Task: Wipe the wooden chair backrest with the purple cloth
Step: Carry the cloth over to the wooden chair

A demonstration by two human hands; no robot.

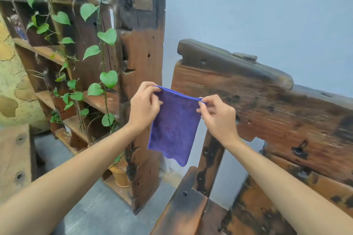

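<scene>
The purple cloth (173, 126) hangs in the air, stretched between both hands at its top edge. My left hand (144, 106) pinches its upper left corner and my right hand (217, 116) pinches the upper right corner. Behind and to the right stands the wooden chair backrest (267, 105), a dark, worn plank with holes and burn marks. The cloth hangs in front of the backrest's left end; I cannot tell whether it touches the wood. The chair's armrest (183, 202) runs below the cloth.
A tall rough wooden shelf post (141, 59) stands left of the chair, with shelves and a trailing green vine (107, 78). A small woven pot (120, 175) sits on the lowest shelf. The wall (248, 5) is pale blue, the floor (91, 212) grey.
</scene>
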